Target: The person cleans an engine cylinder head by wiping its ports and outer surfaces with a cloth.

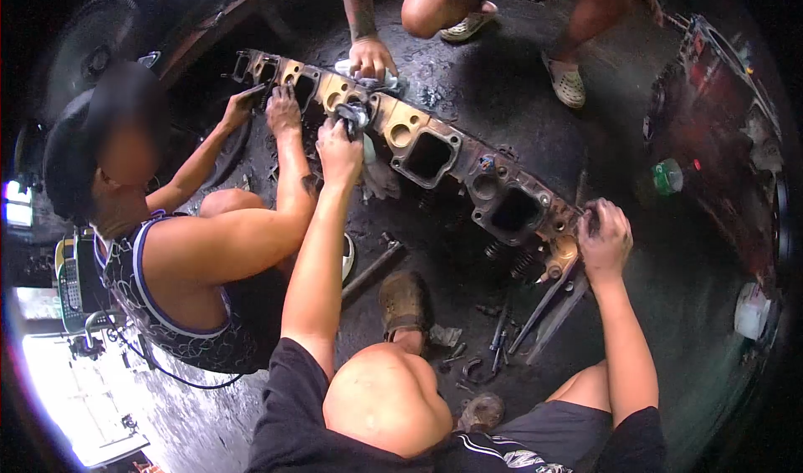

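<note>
One long metal block point(465, 165) slants far-left to near-right, left hand point(340, 151) clutching dark wad point(355, 115) left of middle, right hand point(605, 237) at near end, grip unclear.

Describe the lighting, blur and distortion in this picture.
Head view: wide-angle curving near the edges, with black corners; white glare at lower left; blur over a co-worker's face; deep shadow below the metal part, hiding detail.

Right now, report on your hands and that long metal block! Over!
Left hand gripping something grey at metal block. Right hand by its end. Other people's hands crowding it.
</note>
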Motion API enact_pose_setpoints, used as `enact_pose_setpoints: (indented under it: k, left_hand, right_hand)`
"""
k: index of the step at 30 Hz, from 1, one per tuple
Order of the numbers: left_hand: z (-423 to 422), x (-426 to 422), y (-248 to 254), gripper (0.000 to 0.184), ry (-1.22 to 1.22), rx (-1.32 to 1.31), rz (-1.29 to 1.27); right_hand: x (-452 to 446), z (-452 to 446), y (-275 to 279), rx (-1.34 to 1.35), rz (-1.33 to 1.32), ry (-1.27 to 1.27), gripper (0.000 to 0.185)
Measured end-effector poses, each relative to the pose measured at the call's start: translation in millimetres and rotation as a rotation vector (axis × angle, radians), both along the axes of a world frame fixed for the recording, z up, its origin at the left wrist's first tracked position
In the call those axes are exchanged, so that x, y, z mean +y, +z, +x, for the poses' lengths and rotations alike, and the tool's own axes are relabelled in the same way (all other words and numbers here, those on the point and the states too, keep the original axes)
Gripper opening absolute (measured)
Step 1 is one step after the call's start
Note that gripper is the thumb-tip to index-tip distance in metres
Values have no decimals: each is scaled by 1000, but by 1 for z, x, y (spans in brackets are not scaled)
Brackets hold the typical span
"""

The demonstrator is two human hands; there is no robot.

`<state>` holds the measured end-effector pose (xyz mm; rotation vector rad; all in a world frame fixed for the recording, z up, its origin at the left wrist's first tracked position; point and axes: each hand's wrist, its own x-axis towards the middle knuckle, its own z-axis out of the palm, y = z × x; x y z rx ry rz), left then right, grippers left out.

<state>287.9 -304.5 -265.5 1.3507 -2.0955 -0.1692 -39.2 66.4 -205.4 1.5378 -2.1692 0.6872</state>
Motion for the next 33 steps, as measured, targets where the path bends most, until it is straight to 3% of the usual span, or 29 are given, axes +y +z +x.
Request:
enact_pose_setpoints:
  k: [1,2,4,9,12,14,19,23,26,27,30,33]
  left_hand:
    - [-6,2,6,35,3,31,48]
    - [-10,-10,-9,30,-11,178,-62]
    - [-28,2,17,28,-32,431,221]
    - [-20,-2,4,23,-78,299,21]
    - [-20,6,9,25,-143,383,3]
    - [-27,12,16,27,-46,415,180]
    - [-34,8,15,27,-131,521,154]
    - [-31,15,21,26,-96,782,362]
    - [-27,-8,1,29,-216,923,403]
    - [-27,-11,3,39,-224,904,443]
    - [-24,-13,2,40,-217,905,431]
    - [-27,-15,-3,34,-247,1068,485]
  right_hand:
    - [-1,0,1,-13,12,-6,29]
    - [-1,1,4,-37,72,-44,27]
    - [-4,7,16,-87,195,-104,23]
    - [-1,5,5,-12,104,-96,21]
    - [1,2,4,-7,75,-55,25]
    - [3,2,5,-1,79,-42,26]
    - [-1,4,8,16,104,-64,23]
    - [0,5,10,-22,100,-51,20]
    - [-1,9,18,-78,157,-86,19]
    - [0,7,14,-56,140,-87,19]
    - [2,5,8,-19,102,-81,19]
    - [1,6,11,-34,121,-94,20]
